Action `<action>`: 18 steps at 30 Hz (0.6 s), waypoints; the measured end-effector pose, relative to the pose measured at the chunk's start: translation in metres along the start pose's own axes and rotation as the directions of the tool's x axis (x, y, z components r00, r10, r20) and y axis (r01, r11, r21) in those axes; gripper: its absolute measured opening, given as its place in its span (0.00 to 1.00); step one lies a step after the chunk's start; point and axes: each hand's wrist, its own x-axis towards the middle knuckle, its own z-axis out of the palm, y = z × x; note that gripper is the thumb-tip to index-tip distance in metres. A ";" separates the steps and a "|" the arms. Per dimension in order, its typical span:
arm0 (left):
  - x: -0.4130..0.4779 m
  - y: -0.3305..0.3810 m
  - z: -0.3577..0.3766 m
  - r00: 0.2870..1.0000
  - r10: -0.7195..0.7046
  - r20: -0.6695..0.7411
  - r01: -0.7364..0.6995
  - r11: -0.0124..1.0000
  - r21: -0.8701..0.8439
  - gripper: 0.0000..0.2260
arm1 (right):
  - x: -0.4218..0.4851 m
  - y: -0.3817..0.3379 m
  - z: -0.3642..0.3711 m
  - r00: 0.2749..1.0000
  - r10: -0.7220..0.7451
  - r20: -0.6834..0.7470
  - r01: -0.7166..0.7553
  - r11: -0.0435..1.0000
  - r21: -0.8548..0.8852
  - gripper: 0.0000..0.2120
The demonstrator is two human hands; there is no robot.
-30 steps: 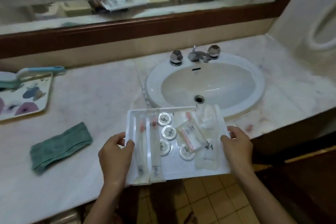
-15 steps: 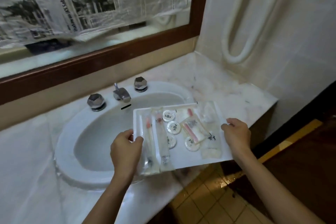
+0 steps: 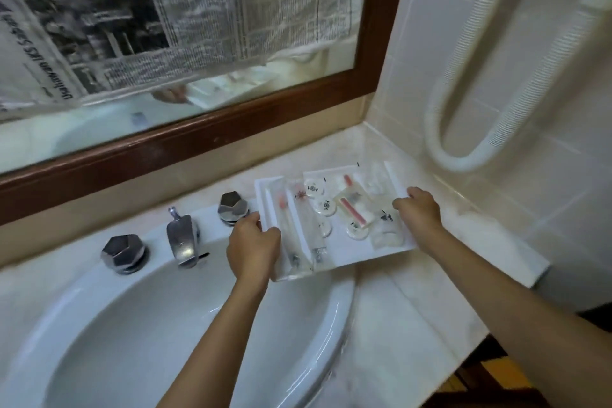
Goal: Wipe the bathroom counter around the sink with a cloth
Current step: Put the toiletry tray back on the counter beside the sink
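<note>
Head view: grips tray (image 3: 364,250) at opposite ends, left hand (image 3: 253,247) and right hand (image 3: 419,209) curled round rims, long axis spanning between them, seemingly just above counter (image 3: 397,325) right of sink (image 3: 165,325); cloth out of frame.

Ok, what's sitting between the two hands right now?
In the head view, a white tray of wrapped toiletries spans the gap; the left hand grips its left edge, the right hand its right edge.
</note>
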 end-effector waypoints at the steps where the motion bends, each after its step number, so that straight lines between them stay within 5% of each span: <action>1: 0.009 0.006 0.008 1.000 -0.014 0.011 0.014 1.000 0.010 0.03 | 0.019 -0.005 0.004 1.000 0.004 0.022 -0.004 1.000 0.004 0.16; 9: 0.074 0.047 0.067 0.981 -0.182 0.063 0.188 0.976 -0.106 0.04 | 0.165 -0.027 0.045 0.988 -0.047 0.148 0.061 0.994 -0.089 0.05; 13: 0.096 0.062 0.090 0.962 -0.253 0.104 0.265 0.955 -0.132 0.14 | 0.220 -0.038 0.066 0.983 -0.097 0.155 0.131 0.964 -0.230 0.23; 18: 0.113 0.077 0.107 0.941 -0.308 0.141 0.331 0.925 -0.186 0.08 | 0.250 -0.040 0.078 0.981 -0.132 0.140 0.168 0.944 -0.284 0.23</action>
